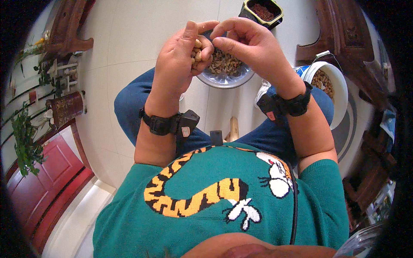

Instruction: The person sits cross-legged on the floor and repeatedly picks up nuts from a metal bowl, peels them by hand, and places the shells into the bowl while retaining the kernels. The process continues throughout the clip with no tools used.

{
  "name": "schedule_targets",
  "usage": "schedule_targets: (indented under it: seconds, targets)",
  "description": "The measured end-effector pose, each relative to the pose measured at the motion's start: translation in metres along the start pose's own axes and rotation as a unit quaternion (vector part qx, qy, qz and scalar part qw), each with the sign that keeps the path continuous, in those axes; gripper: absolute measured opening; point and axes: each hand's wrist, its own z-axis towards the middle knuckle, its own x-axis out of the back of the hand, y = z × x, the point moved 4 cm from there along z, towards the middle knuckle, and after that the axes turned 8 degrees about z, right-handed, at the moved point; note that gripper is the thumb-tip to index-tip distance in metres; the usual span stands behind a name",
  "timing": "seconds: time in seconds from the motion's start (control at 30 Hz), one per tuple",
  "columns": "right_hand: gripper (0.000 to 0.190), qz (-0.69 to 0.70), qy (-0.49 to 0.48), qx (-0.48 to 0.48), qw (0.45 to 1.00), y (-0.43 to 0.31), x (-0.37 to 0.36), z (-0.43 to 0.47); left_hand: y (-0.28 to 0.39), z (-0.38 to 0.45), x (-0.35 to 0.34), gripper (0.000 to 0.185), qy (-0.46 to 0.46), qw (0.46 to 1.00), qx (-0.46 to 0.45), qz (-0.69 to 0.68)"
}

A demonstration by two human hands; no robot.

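Several unshelled peanuts (196,55) are cupped in my left hand (179,54), with the fingers curled round them and the thumb raised. Close beside it is my right hand (255,42), its thumb and forefinger bent towards each other near my left fingers. Whether anything small is between those fingertips I cannot tell. Both hands are above a round metal basin (226,85) with a clear plastic lining. Broken peanut shells (226,64) lie in it, partly hidden by the hands.
Beyond the basin stands a dark container (246,15) with a yellow rim, holding reddish-brown pieces (263,12). A white bucket (340,84) of unshelled peanuts (322,82) is beside my right knee. Dark wooden furniture (351,35) is at the right, a leafy plant (27,145) at the left.
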Motion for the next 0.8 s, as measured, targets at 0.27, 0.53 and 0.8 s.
schedule_targets:
  seconds: [0.27,0.53,0.8]
  targets:
    - [0.028,-0.067,0.034,0.076,0.994,-0.004,-0.010,-0.002,-0.008,-0.001,-0.017,0.047,0.029,0.999,0.024,0.024]
    - [0.018,-0.071,0.060,0.083,0.992,-0.022,0.006,-0.005,-0.004,0.004,-0.007,0.036,0.002,1.000,-0.011,0.009]
    - [0.023,-0.200,0.060,0.156,0.965,-0.036,-0.003,-0.005,-0.003,-0.001,-0.006,0.027,0.000,1.000,-0.002,-0.018]
